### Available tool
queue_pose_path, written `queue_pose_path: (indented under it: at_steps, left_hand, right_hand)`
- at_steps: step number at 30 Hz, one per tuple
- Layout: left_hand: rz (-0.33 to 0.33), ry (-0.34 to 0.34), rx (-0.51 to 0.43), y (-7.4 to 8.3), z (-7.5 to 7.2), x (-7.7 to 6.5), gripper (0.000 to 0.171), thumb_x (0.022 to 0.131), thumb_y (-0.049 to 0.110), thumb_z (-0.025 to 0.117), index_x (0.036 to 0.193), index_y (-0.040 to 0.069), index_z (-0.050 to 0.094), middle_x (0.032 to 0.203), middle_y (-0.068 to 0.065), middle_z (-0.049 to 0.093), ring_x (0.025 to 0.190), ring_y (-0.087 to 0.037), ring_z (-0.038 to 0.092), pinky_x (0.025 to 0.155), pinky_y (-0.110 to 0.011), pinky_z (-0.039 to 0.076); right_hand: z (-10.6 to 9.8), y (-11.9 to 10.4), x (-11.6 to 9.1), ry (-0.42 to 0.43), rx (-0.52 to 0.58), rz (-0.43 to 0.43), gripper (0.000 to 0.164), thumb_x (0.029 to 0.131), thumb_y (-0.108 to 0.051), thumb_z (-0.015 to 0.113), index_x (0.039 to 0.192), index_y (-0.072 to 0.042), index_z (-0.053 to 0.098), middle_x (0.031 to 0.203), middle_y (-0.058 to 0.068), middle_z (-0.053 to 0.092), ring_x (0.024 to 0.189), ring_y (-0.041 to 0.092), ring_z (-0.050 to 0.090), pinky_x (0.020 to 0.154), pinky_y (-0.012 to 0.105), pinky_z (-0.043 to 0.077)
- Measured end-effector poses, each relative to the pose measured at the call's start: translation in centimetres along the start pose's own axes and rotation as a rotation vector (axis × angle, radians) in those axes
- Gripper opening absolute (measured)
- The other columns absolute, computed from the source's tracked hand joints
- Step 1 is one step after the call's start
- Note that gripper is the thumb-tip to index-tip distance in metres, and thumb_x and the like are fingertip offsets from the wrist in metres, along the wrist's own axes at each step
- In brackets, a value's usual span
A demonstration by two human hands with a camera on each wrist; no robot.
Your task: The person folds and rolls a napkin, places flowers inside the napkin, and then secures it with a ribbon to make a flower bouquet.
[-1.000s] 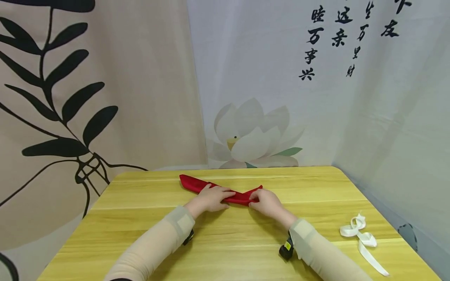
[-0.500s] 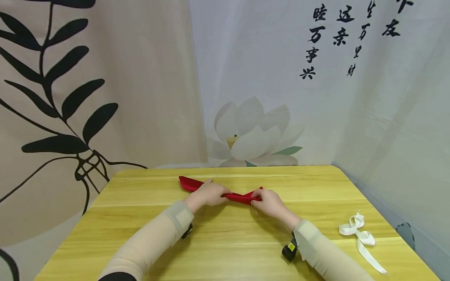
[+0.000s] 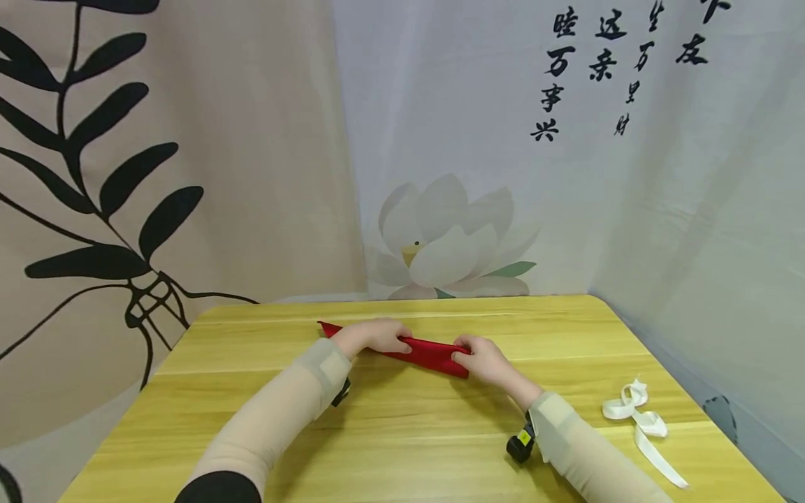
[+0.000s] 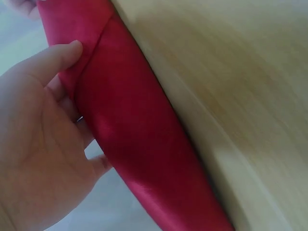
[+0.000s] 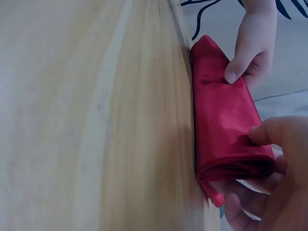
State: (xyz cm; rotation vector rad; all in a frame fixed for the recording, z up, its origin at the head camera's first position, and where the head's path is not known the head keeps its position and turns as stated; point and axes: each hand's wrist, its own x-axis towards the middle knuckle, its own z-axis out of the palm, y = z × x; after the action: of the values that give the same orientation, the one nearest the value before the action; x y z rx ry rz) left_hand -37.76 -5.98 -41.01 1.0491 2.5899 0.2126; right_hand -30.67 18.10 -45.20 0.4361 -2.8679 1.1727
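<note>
Since the frame half a second ago, the red cloth (image 3: 430,354) has turned over, so a broader, flatter face now shows between the hands and its near right end reaches lower. The left hand (image 3: 379,335) has moved slightly towards the far side, while the right hand (image 3: 483,361) keeps nearly the same place.

The cloth is a long, narrow bundle at the far part of the bench (image 3: 402,433), slanting from the far left towards the nearer right. Whether it rests on the wood or is held just above it cannot be told. In the right wrist view its end shows several layers wound into a flattened roll, with a small corner hanging below; in the left wrist view a slanting folded edge crosses it.

Both hands are partly closed and have hold of the cloth. The left pinches its long edge, thumb on the upper face and fingers curled behind. The right grips the nearer end, thumb on top and fingers bent underneath.

A white ribbon (image 3: 648,424), looped and with a trailing tail, lies on the bench to the right, well apart from the cloth. A small black device (image 3: 520,445) sits at the right wrist, below a pale sleeve (image 3: 591,454).
</note>
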Motion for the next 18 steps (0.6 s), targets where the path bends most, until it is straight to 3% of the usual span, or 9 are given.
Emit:
queue_pose_path:
  at_steps: [6, 11, 18]
  left_hand:
    - [-0.040, 0.027, -0.009, -0.2, -0.3, 1.1, 0.020, 0.094, 0.031, 0.062, 0.106, 0.017, 0.069, 0.094, 0.005, 0.061, 0.092, -0.014, 0.054, 0.087, -0.033, 0.042]
    - [-0.085, 0.099, 0.063, -0.3, 0.3, 2.0, 0.028, 0.094, 0.035, 0.062, 0.117, 0.020, 0.067, 0.108, 0.007, 0.064, 0.104, -0.015, 0.058, 0.096, -0.039, 0.041]
    - [-0.132, 0.205, 0.137, -0.2, 1.7, 3.0, 0.031, 0.095, 0.037, 0.061, 0.123, 0.025, 0.065, 0.123, 0.008, 0.063, 0.118, -0.016, 0.055, 0.107, -0.059, 0.024]
  right_hand:
    - [-0.5, 0.8, 0.7, 0.019, -0.040, 0.001, 0.008, 0.088, -0.012, 0.065, 0.095, -0.008, 0.066, 0.071, -0.003, 0.057, 0.060, 0.014, 0.045, 0.060, 0.030, 0.038]
    - [-0.8, 1.6, 1.5, 0.022, -0.068, -0.007, 0.007, 0.086, -0.011, 0.065, 0.092, -0.009, 0.068, 0.076, -0.004, 0.060, 0.066, 0.015, 0.048, 0.064, 0.031, 0.040]
    - [-0.8, 2.7, 2.3, 0.017, -0.087, 0.025, 0.010, 0.086, -0.011, 0.068, 0.094, -0.005, 0.070, 0.089, 0.002, 0.064, 0.079, 0.018, 0.054, 0.077, 0.036, 0.046]
